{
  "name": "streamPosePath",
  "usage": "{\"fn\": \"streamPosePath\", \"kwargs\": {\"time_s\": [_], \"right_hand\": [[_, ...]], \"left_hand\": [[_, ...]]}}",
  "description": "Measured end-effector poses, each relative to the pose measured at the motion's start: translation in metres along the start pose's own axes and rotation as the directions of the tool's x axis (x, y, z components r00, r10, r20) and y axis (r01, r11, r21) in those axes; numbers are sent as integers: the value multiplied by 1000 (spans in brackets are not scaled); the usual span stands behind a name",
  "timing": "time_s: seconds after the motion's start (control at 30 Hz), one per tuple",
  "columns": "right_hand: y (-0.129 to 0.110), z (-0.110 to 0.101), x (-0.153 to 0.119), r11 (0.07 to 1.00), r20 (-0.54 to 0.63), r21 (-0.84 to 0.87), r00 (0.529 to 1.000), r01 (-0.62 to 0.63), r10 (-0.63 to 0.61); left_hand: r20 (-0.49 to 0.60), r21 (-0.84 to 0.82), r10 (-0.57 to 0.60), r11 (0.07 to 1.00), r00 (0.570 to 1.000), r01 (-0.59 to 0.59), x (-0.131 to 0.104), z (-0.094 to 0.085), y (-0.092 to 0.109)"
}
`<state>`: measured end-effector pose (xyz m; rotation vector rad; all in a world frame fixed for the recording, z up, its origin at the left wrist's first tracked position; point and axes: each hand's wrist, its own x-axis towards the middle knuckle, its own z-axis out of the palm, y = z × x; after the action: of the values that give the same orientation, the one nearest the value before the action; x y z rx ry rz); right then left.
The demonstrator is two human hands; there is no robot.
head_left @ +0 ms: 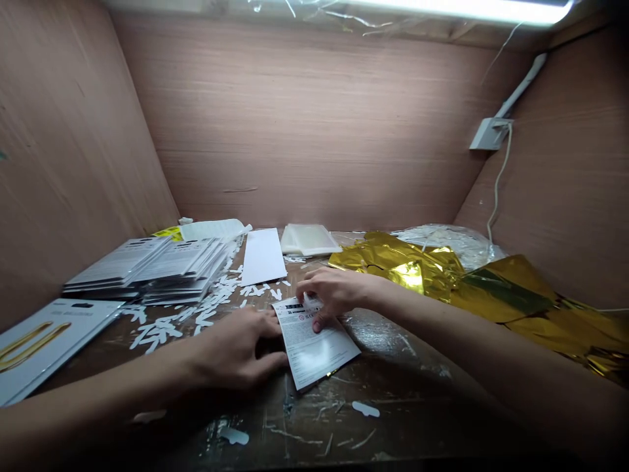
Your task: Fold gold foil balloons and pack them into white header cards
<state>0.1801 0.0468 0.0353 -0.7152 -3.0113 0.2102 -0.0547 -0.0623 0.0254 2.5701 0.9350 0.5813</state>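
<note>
A white printed card [319, 351] lies tilted on the dark table, its text side up and a bit of gold showing under its lower edge. My right hand [331, 292] is over the card's upper part, fingers curled and thumb pressed on its face. Against the card's left edge rests my left hand [246, 347], thumb and fingers apart; its fingertips are partly hidden there. Beyond the hands lies a blank white card [264, 255].
Stacks of packaged cards [181, 259] stand at left, near a package with a gold loop design [34, 344]. Small white paper scraps [157, 334] litter the table [417, 419]. Gold foil sheets [393, 262] spread along the right, clear plastic [449, 242] behind. Translucent sleeves [309, 239] lie at the back.
</note>
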Motion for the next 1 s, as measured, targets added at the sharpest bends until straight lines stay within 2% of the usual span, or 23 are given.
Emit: {"fn": "streamPosePath", "kwargs": {"time_s": [0.03,0.07,0.13,0.17,0.2,0.3,0.4,0.47,0.57,0.63,0.7,0.77,0.83,0.9,1.0], "right_hand": [[-1,1,0,1000,4,6,1000,-10,10],[-2,1,0,1000,4,15,1000,-19,19],[-4,2,0,999,-8,33,999,-40,41],[-6,2,1,998,-15,34,998,-56,56],[-8,1,1,997,-24,27,997,-69,69],[-12,0,3,997,-61,-16,995,-82,81],[-9,2,0,999,-149,8,988,-45,46],[-5,6,-2,996,-221,86,974,-27,46],[1,12,-6,952,-334,301,930,-48,153],[3,14,-9,856,-388,515,882,-32,267],[2,15,-14,680,-365,733,853,17,373],[0,16,-21,471,-248,882,880,32,404],[-3,19,-29,319,-107,948,927,-15,360],[-6,23,-36,244,-44,969,944,-39,326],[-7,32,-39,194,-107,980,927,38,359]], "left_hand": [[44,-9,-33,999,998,33,1,-8,-4],[19,-10,-86,996,996,86,3,-15,-9],[-165,34,-197,978,966,205,11,-23,-21],[-215,49,-222,970,951,237,16,-24,-27],[-212,47,-232,968,949,247,23,-23,-32],[-59,-21,-205,979,977,204,43,-14,-42],[56,-159,-210,963,976,216,53,-9,-46],[163,-335,-240,899,957,283,52,-10,-48],[267,-566,-285,727,920,390,43,-10,-53],[240,-665,-354,618,904,419,38,-9,-57],[186,-745,-415,532,891,403,36,-7,-58],[120,-797,-453,486,883,358,37,-5,-57],[64,-823,-479,471,875,318,39,-2,-54],[28,-850,-504,443,863,286,41,1,-51],[-27,-918,-543,346,839,195,41,6,-48]]}}
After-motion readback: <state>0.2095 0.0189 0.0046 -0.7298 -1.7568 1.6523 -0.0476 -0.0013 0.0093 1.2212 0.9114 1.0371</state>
